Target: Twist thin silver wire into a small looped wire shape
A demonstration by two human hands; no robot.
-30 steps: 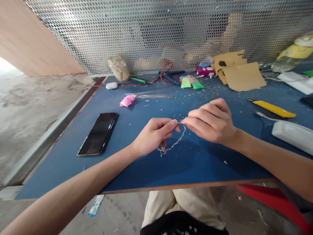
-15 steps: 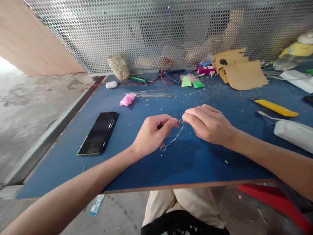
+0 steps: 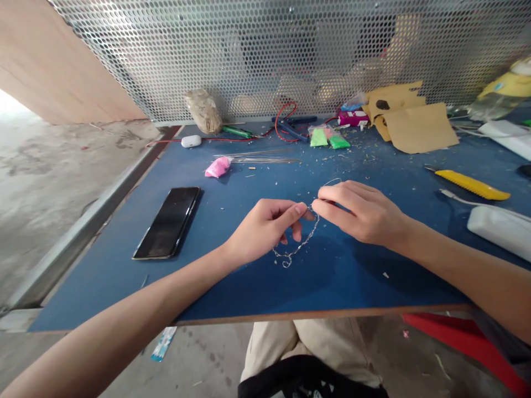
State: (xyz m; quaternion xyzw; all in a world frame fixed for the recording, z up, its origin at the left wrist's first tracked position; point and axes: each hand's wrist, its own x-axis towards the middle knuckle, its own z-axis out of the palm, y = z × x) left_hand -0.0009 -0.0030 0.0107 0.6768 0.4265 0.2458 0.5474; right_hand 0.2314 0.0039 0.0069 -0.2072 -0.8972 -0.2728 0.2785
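Over the middle of the blue table (image 3: 249, 293), a thin twisted silver wire (image 3: 306, 241) hangs in a curve with small loops along it. My left hand (image 3: 274, 226) pinches it between thumb and forefinger near its upper end, the other fingers curled loosely below. Close by on the right, my right hand (image 3: 360, 213) pinches the same wire with its fingertips. A fine loose wire end arcs up behind the right fingers. The part between the fingertips is mostly covered.
Left lies a black phone (image 3: 168, 223). Beyond are a pink packet (image 3: 218, 167), straight wires (image 3: 265, 160), pliers (image 3: 292, 130), a white earbud case (image 3: 191, 141) and green packets (image 3: 339, 142). At right sit a yellow cutter (image 3: 473, 184), brown paper (image 3: 423, 130) and a white power strip (image 3: 498, 229). Perforated metal (image 3: 249, 61) stands behind.
The wire's looped lower end has swung right and a little lower. My right hand has shifted slightly right, and a loose wire end now shows above its fingers. The left fingers have spread somewhat.
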